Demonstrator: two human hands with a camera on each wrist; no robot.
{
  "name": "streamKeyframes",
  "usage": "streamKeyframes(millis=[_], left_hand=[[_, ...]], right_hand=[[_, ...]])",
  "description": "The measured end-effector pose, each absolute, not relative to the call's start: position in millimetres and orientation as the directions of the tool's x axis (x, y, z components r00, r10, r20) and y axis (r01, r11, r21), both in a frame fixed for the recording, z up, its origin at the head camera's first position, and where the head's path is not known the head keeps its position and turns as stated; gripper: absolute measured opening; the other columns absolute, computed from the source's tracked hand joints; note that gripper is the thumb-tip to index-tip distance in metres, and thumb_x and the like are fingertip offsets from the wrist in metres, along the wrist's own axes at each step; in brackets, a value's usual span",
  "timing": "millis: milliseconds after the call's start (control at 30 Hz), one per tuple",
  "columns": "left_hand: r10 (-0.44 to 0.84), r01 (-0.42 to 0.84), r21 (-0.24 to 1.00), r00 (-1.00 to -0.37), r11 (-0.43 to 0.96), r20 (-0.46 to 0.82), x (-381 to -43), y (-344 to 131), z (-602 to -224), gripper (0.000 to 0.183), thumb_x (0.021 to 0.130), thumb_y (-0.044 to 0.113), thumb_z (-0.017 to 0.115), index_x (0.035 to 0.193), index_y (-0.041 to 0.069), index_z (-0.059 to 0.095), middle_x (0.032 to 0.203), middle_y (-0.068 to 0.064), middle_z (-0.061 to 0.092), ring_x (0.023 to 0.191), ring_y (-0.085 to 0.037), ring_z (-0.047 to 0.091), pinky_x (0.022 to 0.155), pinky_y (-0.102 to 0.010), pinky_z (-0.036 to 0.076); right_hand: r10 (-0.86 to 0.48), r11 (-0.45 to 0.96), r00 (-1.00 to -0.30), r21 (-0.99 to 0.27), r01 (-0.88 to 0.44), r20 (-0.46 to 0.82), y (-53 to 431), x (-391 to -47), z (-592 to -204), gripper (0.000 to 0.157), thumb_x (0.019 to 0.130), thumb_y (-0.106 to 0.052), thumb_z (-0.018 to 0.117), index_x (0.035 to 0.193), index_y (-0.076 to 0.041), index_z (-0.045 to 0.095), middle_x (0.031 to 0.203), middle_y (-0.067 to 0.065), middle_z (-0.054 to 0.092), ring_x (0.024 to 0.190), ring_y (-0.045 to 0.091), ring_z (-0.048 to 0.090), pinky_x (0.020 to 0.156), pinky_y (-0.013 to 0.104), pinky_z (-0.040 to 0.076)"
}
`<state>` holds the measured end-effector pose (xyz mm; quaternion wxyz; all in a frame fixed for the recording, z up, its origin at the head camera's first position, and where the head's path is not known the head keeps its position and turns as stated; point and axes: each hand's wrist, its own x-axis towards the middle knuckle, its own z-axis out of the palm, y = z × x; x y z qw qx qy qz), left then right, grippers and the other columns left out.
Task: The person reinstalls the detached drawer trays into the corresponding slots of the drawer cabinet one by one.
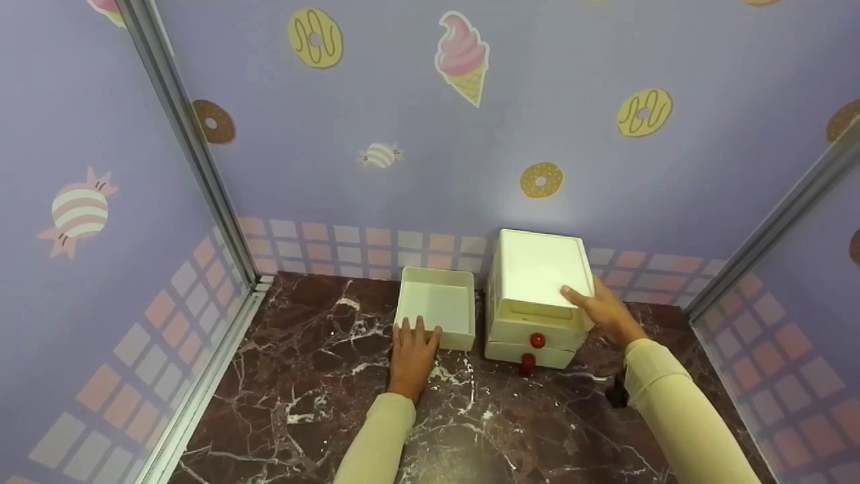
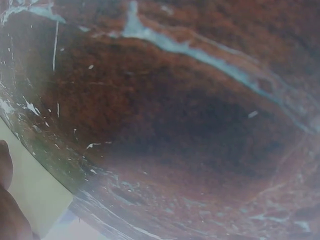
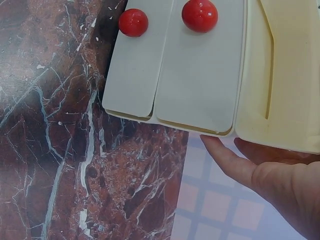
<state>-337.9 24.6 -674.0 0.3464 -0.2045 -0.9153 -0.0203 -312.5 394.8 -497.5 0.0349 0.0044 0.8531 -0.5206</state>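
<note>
A cream drawer [image 1: 463,341], pulled free of its cabinet, lies on the marble-look surface with nothing in it. My left hand [image 1: 411,359] rests over its front wall with spread fingers, and the left wrist view catches only part of the fingers against the cream face [image 2: 35,187]. To the right stands a small cream drawer cabinet [image 1: 544,262] with its top slot vacant. Two lower drawers with red knobs [image 3: 200,15] sit in it. My right hand [image 1: 605,312] holds the cabinet's right side, thumb over the top edge. The undersides of both hands are partly hidden.
A purple wall [image 1: 403,87] printed with sweets rises right behind the drawer and cabinet. Side walls with metal corner strips [image 1: 195,154] close in at left and right. Dark red marble-look surface [image 1: 302,376] lies in front.
</note>
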Motion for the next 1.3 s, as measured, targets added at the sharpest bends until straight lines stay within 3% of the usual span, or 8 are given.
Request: streamKeyframes(millis=[233,433,533,800,933,1067,1167,1300], left_hand=[[0.366,0.407,-0.134,-0.568,0.903,0.738,-333.6,21.7,-668.2,0.045,0.068,0.020,0.076,0.112,0.023,0.066,0.115,-0.021,0.062,0.108,-0.047,0.056,0.088,-0.060,0.046],[0.372,0.409,-0.172,-0.483,0.896,0.792,-324.2,16.4,-662.6,0.033,0.073,0.020,0.070,0.105,0.021,0.069,0.110,-0.022,0.064,0.101,-0.047,0.059,0.082,-0.058,0.050],[0.373,0.407,-0.166,-0.505,0.898,0.778,-318.9,13.5,-660.2,0.031,0.075,0.022,0.068,0.107,0.020,0.069,0.112,-0.023,0.063,0.103,-0.048,0.058,0.083,-0.057,0.049],[0.372,0.426,-0.166,-0.463,0.889,0.805,-290.7,6.7,-638.1,0.030,0.080,0.015,0.054,0.105,0.019,0.070,0.110,-0.024,0.063,0.100,-0.048,0.059,0.082,-0.057,0.049],[0.369,0.439,-0.139,-0.498,0.888,0.784,-267.2,1.9,-627.4,0.034,0.081,0.014,0.048,0.107,0.019,0.069,0.112,-0.024,0.063,0.100,-0.046,0.059,0.083,-0.058,0.049],[0.368,0.445,-0.105,-0.562,0.890,0.740,-239.3,-4.2,-615.5,0.041,0.084,0.011,0.038,0.113,0.018,0.066,0.115,-0.025,0.061,0.100,-0.044,0.059,0.086,-0.057,0.048],[0.371,0.458,-0.086,-0.580,0.885,0.725,-218.0,-7.7,-605.5,0.043,0.084,0.009,0.036,0.115,0.017,0.064,0.117,-0.025,0.060,0.102,-0.044,0.058,0.089,-0.057,0.046],[0.370,0.489,-0.066,-0.557,0.870,0.744,-191.5,-5.0,-590.5,0.041,0.081,0.009,0.041,0.112,0.017,0.065,0.116,-0.024,0.061,0.101,-0.043,0.058,0.089,-0.057,0.046]], right_hand=[[-0.026,0.391,-0.992,-0.914,0.105,-0.125,387.9,-305.8,-484.1,0.082,0.090,-0.040,0.057,0.152,-0.018,0.008,0.143,0.022,0.034,0.124,0.043,0.043,0.093,0.062,0.041],[-0.041,0.427,-0.992,-0.899,0.094,-0.123,383.3,-298.4,-474.1,0.081,0.092,-0.040,0.055,0.152,-0.015,0.007,0.147,0.023,0.029,0.129,0.043,0.038,0.101,0.062,0.033],[-0.049,0.426,-0.993,-0.901,0.078,-0.110,383.9,-298.5,-473.8,0.079,0.092,-0.039,0.055,0.151,-0.014,0.008,0.145,0.024,0.034,0.125,0.042,0.042,0.101,0.060,0.034],[-0.045,0.461,-0.995,-0.885,0.057,-0.087,383.2,-298.8,-474.6,0.080,0.093,-0.040,0.053,0.151,-0.010,0.007,0.145,0.026,0.031,0.127,0.043,0.039,0.100,0.061,0.034],[-0.019,0.438,-0.994,-0.895,0.087,-0.106,379.8,-296.5,-471.7,0.079,0.091,-0.038,0.056,0.151,-0.011,0.012,0.147,0.022,0.031,0.131,0.040,0.035,0.105,0.059,0.029],[-0.027,0.373,-0.991,-0.921,0.115,-0.135,379.4,-299.1,-472.9,0.080,0.092,-0.035,0.057,0.151,-0.014,0.008,0.146,0.023,0.030,0.127,0.042,0.038,0.098,0.061,0.037],[-0.034,0.357,-0.989,-0.926,0.121,-0.142,379.8,-300.5,-473.0,0.082,0.092,-0.035,0.057,0.151,-0.016,0.004,0.146,0.023,0.028,0.125,0.043,0.039,0.094,0.061,0.040],[-0.025,0.396,-0.992,-0.912,0.106,-0.126,382.0,-300.1,-473.1,0.082,0.092,-0.036,0.056,0.152,-0.015,0.004,0.150,0.022,0.024,0.130,0.042,0.035,0.101,0.060,0.034]])
